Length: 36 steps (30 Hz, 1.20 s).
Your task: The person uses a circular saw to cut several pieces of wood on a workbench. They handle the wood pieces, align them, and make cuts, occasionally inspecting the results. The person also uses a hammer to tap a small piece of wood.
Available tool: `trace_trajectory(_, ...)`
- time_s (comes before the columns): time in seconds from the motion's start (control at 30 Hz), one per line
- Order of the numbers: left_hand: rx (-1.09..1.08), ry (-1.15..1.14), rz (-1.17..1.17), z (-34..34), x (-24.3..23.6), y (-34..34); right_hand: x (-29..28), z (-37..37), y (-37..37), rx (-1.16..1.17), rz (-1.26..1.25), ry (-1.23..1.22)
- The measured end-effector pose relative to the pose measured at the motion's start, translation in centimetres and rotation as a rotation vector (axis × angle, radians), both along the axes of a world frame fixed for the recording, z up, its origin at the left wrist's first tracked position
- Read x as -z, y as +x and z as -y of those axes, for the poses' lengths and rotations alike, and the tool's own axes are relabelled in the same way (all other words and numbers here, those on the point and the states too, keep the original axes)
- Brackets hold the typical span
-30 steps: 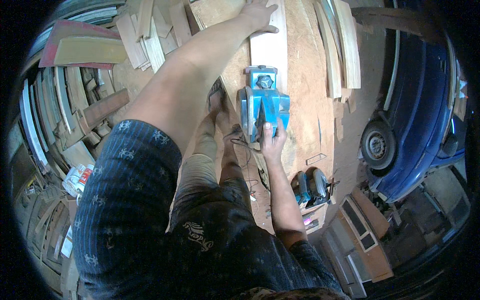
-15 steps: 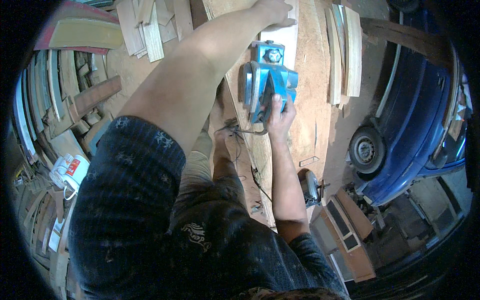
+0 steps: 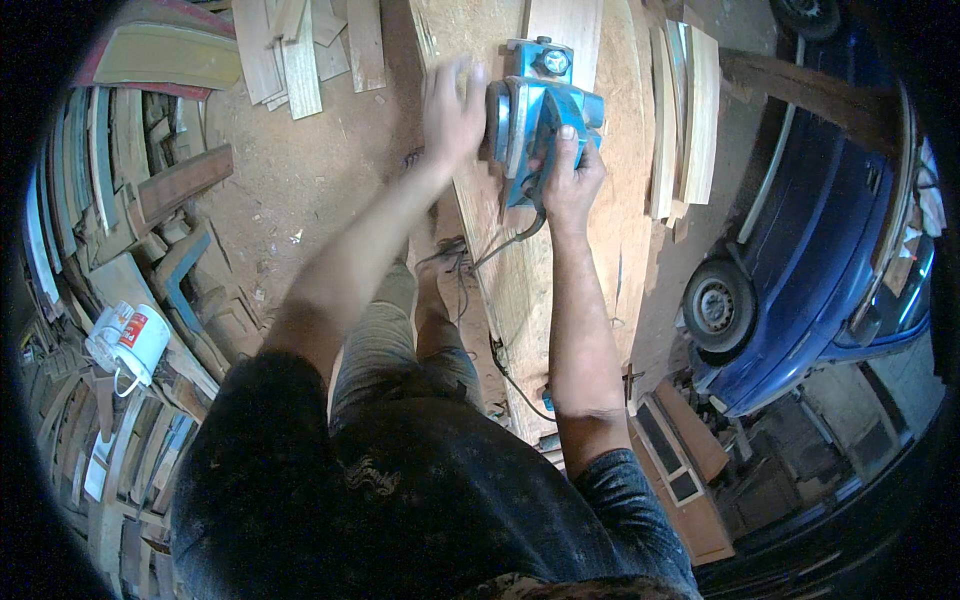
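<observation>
A blue electric planer [image 3: 540, 105] rests on a pale board [image 3: 565, 22] laid along the wooden bench top [image 3: 620, 260]. My right hand [image 3: 570, 185] grips its rear handle, thumb on top. A dark cord [image 3: 508, 245] runs from the back of the planer down toward my legs. My left hand [image 3: 455, 120], blurred by motion, is in the air just left of the planer with fingers apart and nothing in them.
Loose planks lie at upper left [image 3: 300, 55] and along the bench's right side [image 3: 690, 120]. Stacked offcuts [image 3: 130, 160] and a white bucket [image 3: 135, 340] line the left. A blue car [image 3: 820, 250] stands at right, with panels [image 3: 680, 470] below it.
The planer and my right hand have moved forward, farther up the frame. My left hand has left the board's far part and come back toward the planer's left side.
</observation>
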State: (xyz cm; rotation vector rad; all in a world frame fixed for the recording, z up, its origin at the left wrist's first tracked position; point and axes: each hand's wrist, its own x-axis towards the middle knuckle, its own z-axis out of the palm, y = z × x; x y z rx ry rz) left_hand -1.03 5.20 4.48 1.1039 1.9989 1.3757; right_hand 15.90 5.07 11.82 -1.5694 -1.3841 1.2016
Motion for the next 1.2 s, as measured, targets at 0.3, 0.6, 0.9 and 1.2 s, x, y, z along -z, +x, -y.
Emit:
trace_trajectory(0.3,0.356,-0.31,-0.158,13.7,-0.7,8.1,1.1,-3.6,-1.2,-0.044,0.06,0.105)
trace_trajectory(0.6,0.389,-0.321,-0.179,14.0,0.6,8.3,3.1,-12.5,-3.6,0.011,0.125,0.097)
trace_trajectory(0.9,0.416,-0.334,-0.125,13.9,0.0,8.4,1.5,-23.4,-8.3,-0.026,0.042,0.136)
trace_trajectory(1.2,0.287,-0.146,-0.019,14.1,-1.1,3.7,2.0,-15.4,-5.1,0.0,0.109,0.023)
